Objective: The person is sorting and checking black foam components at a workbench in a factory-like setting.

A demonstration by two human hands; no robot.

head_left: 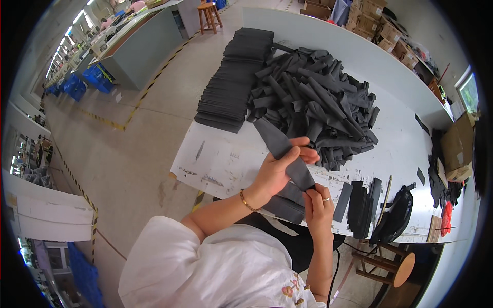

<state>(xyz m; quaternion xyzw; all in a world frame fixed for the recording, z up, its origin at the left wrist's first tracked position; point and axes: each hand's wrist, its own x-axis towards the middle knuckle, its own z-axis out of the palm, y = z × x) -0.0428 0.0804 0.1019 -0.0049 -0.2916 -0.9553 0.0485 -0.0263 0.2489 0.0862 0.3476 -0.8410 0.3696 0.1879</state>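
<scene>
My left hand (281,167) and my right hand (319,203) both grip one long dark grey fabric strip (280,143), which stretches from the loose pile toward me. The left hand holds its middle with the fingers curled over it; the right hand pinches its near end at the table's edge. Just behind my hands lies a big loose heap of similar grey strips (318,97). Under my hands lie a few flat strips (285,205).
A neat long stack of grey pieces (233,82) runs along the left side of the white table (221,159). Small upright stacks (362,203) and a black bag (395,215) sit at the right. A wooden stool (395,264) stands below. Cardboard boxes (380,25) line the far side.
</scene>
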